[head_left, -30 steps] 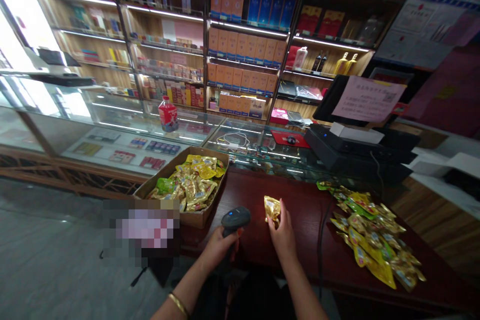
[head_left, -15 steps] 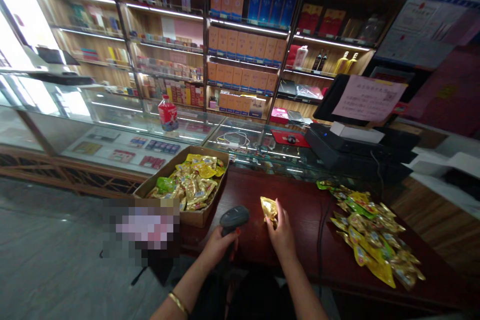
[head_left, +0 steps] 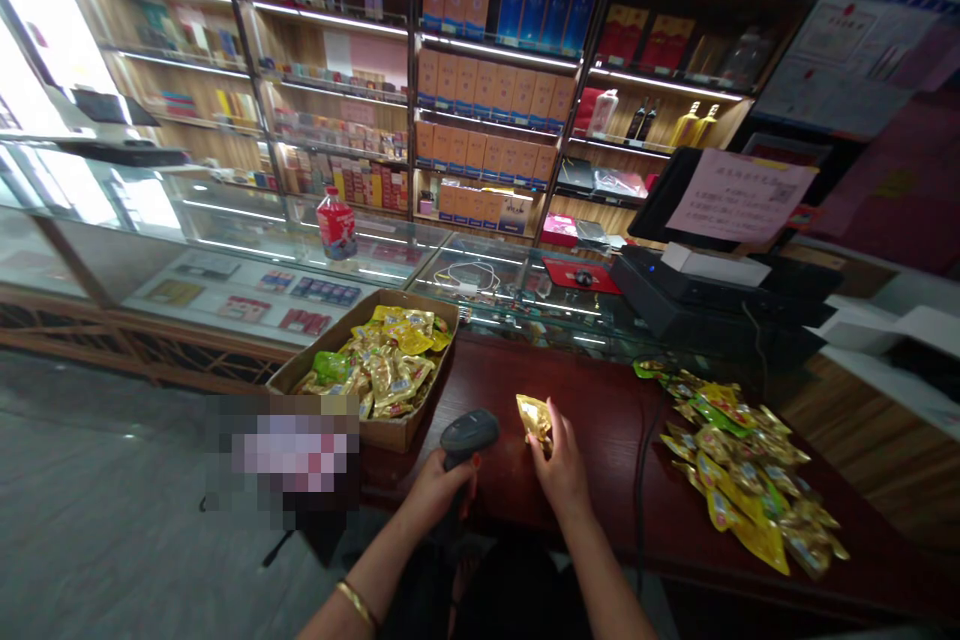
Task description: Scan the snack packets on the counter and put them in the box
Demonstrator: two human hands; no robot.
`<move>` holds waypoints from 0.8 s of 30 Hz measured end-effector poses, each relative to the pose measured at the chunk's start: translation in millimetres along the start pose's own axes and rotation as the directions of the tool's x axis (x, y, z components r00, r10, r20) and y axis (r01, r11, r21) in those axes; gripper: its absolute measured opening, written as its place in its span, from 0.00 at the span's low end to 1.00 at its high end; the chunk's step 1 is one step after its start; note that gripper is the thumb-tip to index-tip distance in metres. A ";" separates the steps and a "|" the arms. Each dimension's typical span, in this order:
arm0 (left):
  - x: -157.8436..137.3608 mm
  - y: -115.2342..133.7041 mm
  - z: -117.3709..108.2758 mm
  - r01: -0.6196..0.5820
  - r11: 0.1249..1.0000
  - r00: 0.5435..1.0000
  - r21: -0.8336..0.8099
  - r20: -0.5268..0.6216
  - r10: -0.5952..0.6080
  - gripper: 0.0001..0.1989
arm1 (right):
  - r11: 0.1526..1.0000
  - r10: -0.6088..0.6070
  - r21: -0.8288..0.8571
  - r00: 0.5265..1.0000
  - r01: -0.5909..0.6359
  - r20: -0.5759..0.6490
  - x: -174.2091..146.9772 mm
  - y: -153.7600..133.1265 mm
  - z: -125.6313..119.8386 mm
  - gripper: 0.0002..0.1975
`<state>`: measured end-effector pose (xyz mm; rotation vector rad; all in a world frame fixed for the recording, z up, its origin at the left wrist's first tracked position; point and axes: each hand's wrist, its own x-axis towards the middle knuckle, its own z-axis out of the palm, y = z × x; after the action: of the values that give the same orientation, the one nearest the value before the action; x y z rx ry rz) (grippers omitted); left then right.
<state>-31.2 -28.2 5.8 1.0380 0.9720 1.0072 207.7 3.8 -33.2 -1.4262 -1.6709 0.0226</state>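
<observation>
My left hand (head_left: 439, 492) is wrapped round the handle of a dark grey barcode scanner (head_left: 470, 432), its head tilted toward the right. Between the thumb and fingers of my right hand (head_left: 559, 465) is a small gold foil snack packet (head_left: 534, 414), held just above the dark red tabletop (head_left: 495, 375), close to the scanner's head. To the left stands an open cardboard box (head_left: 390, 432) filled with gold, yellow and green packets (head_left: 394, 370). A loose heap of similar packets (head_left: 742, 470) lies on the right side of the table.
A black cable (head_left: 643, 480) runs across the table between my right hand and the heap. Behind are a glass display counter (head_left: 390, 255) with a red-labelled bottle (head_left: 337, 225), a mouse (head_left: 583, 277) on a red mat, and a monitor (head_left: 664, 195) with a pink paper.
My right hand has shifted very slightly left with the gold packet, nearer the scanner. My left hand holds the scanner in nearly the same place.
</observation>
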 end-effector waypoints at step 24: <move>4.0 -4.1 6.0 -0.008 0.988 1.000 0.157 -0.007 0.010 0.29 | 0.977 -0.209 -0.036 0.978 0.209 -0.004 -2.2 -8.6 -1.1 0.31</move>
<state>-23.8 -26.4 2.5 1.1703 1.0669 0.9540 201.6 -1.4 -29.2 -1.2675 -1.8148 -0.1306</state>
